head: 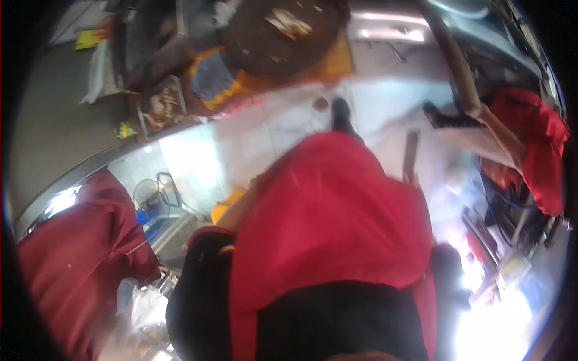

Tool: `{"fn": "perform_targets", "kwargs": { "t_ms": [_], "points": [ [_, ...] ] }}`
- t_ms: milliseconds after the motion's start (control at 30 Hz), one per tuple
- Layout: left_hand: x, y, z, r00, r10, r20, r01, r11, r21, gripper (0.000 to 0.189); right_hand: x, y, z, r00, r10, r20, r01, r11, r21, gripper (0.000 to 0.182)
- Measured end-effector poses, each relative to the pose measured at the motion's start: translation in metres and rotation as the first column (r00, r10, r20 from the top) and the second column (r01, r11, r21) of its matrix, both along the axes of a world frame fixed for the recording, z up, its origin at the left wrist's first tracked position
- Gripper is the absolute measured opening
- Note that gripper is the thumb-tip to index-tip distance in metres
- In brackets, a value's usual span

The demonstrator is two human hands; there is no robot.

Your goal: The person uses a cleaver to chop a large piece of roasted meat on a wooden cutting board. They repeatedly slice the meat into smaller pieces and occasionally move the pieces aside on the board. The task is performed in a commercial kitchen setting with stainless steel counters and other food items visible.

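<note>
My left forearm, beside a yellow object (226,207), runs behind my red apron (334,203); the hand is mostly hidden at the apron's left edge. At the apron's right edge, my right hand (412,178) grips a long flat dark tool (410,151), blurred and perhaps a blade, pointing away from me. Ahead, a round dark chopping board (284,49) bears pale food pieces (289,23). Left of it lie a grey cloth (212,76) and a metal tray (183,97) of brownish food pieces (165,106).
A person in red (546,149) is at the right, an arm (501,133) reaching inward. Maroon fabric (90,252) covers something at the left, near clear plastic bags (146,304). A counter edge (90,160) crosses the upper left. My dark shoe (341,110) is on the tiled floor (293,104).
</note>
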State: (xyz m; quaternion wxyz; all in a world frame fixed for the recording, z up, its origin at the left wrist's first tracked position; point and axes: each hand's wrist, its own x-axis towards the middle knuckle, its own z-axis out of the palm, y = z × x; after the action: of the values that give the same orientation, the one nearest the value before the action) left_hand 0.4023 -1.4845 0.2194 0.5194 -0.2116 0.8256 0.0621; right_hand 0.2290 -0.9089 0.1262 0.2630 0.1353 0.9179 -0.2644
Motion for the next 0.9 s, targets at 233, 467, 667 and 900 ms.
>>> {"fn": "perform_targets", "kwargs": {
  "t_ms": [233, 467, 667, 900],
  "points": [
    [-0.100, -0.041, -0.054, 0.994, -0.107, 0.014, 0.108, 0.994, -0.017, 0.035, 0.062, -0.056, 0.089, 0.954, -0.243, 0.178, 0.258, 0.964, -0.063, 0.036],
    [-0.084, 0.004, -0.111, 0.973, 0.118, -0.201, -0.067, 0.968, 0.243, 0.041, 0.077, -0.097, 0.097, 0.973, -0.150, 0.175, 0.164, 0.984, -0.067, 0.036],
    [-0.103, 0.031, -0.229, 0.891, 0.350, -0.288, -0.308, 0.934, 0.184, 0.044, 0.089, -0.106, 0.028, 0.894, -0.316, 0.319, 0.423, 0.830, -0.364, 0.024],
    [-0.204, 0.051, -0.367, 0.815, 0.412, -0.407, -0.331, 0.908, 0.256, 0.049, 0.089, -0.086, -0.061, 0.706, -0.418, 0.572, 0.705, 0.485, -0.518, 0.022]
  ]
}}
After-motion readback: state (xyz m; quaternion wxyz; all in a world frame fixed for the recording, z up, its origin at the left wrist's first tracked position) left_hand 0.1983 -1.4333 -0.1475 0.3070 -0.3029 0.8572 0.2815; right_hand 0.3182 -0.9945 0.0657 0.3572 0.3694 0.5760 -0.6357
